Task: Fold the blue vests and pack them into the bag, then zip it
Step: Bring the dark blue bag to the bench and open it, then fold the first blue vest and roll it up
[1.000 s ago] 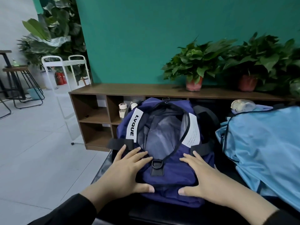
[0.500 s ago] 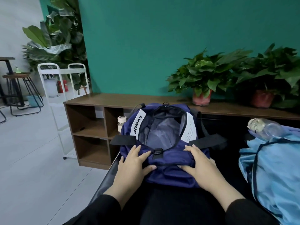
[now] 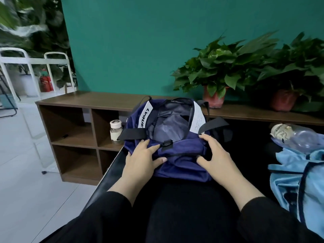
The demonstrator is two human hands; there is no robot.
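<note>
A dark blue bag (image 3: 182, 160) with white labels lies on a black surface (image 3: 184, 207), its top unzipped and its grey lining showing. My left hand (image 3: 142, 160) rests flat on the bag's near left corner, fingers straight. On the near right corner, my right hand (image 3: 216, 156) presses with fingers spread and thumb out. Light blue vests (image 3: 298, 176) with dark trim lie crumpled at the right edge, apart from both hands.
A clear plastic bottle (image 3: 296, 135) lies on top of the vests. Behind the bag runs a wooden shelf unit (image 3: 73, 123) with a small white jar (image 3: 115, 128) in a cubby and two potted plants (image 3: 220, 71) on top. White floor at left.
Both hands have pushed the bag away from me along the black surface. The view has shifted, so the vests now sit further to the right.
</note>
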